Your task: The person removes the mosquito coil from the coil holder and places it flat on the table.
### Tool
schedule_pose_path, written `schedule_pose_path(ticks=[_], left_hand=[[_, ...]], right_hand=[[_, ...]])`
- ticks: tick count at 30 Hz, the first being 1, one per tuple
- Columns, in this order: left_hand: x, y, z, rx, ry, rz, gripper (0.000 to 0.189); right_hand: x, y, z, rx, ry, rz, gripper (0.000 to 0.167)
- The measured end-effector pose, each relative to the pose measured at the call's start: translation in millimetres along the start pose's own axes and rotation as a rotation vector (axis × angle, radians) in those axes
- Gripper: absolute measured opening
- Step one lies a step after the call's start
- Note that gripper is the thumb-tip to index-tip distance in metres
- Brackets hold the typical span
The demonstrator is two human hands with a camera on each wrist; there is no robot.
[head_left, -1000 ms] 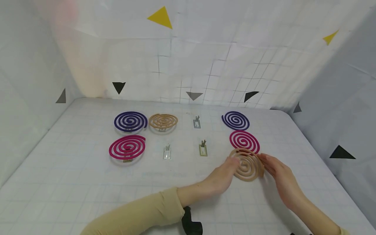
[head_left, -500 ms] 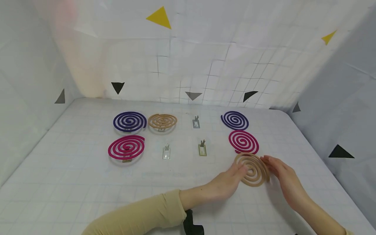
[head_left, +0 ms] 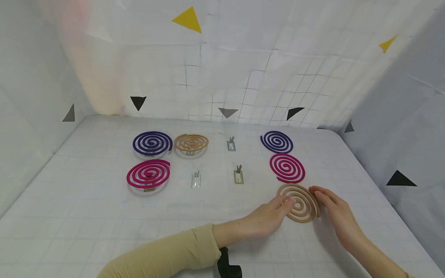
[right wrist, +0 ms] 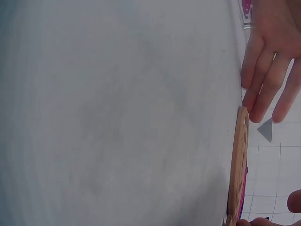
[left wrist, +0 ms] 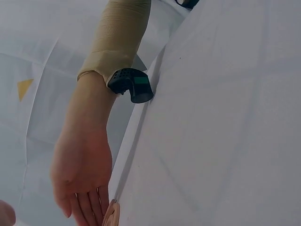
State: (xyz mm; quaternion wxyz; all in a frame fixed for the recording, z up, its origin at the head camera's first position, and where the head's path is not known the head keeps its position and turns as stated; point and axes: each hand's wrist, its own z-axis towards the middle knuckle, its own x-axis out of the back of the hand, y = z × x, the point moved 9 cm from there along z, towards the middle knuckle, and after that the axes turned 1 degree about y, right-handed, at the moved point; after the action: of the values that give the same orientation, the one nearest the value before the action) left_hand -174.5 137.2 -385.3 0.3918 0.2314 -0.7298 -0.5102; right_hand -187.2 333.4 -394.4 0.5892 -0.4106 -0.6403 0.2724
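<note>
A tan mosquito coil (head_left: pixel 301 211) lies flat at the front right of the table, between my two hands. My left hand (head_left: pixel 264 220) is at its left edge, fingers extended and overlapping the coil; the right wrist view shows these fingers (right wrist: pixel 270 84) straight. On the opposite side, my right hand (head_left: pixel 342 218) has its fingertips at the coil's upper right edge. Behind the tan coil lie a pink mosquito coil (head_left: pixel 292 178) and a dark blue mosquito coil (head_left: pixel 277 142), in a rough column. Only fingertips of my right hand show in the right wrist view.
On the left, a dark blue coil (head_left: pixel 152 143), a tan coil (head_left: pixel 191 143) and a pink coil (head_left: pixel 148 173) are raised on small metal stands. Three bare stands, a clear-looking one (head_left: pixel 196 180), a gold one (head_left: pixel 238 176) and a grey one (head_left: pixel 231 145), occupy the middle.
Both hands have shifted the tan coil toward the front and slightly right. It overlapped the pink coil before and now lies apart from it. The other coils and stands stay put.
</note>
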Motion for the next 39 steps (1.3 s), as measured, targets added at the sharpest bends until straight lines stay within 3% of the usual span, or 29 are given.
schedule_pose_path(ticks=[5,13,28,39], left_hand=[[0.0,-1.4,1.0,0.009,0.011,-0.02,0.066],[-1.6,-2.3,1.5,0.009,-0.007,-0.05,0.067],[1.1,-3.6,5.3,0.005,0.023,-0.033,0.064],[3.7,-3.4,4.7,0.023,0.018,-0.038,0.066]], right_hand=[[-1,-2,-2.3,0.036,0.028,0.016,0.062],[-5,-3,-1.0,0.018,-0.011,0.012,0.064],[-9,-4,2.3,0.056,-0.04,0.26,0.066],[-8,-6,4.1,0.068,-0.057,0.245,0.068]])
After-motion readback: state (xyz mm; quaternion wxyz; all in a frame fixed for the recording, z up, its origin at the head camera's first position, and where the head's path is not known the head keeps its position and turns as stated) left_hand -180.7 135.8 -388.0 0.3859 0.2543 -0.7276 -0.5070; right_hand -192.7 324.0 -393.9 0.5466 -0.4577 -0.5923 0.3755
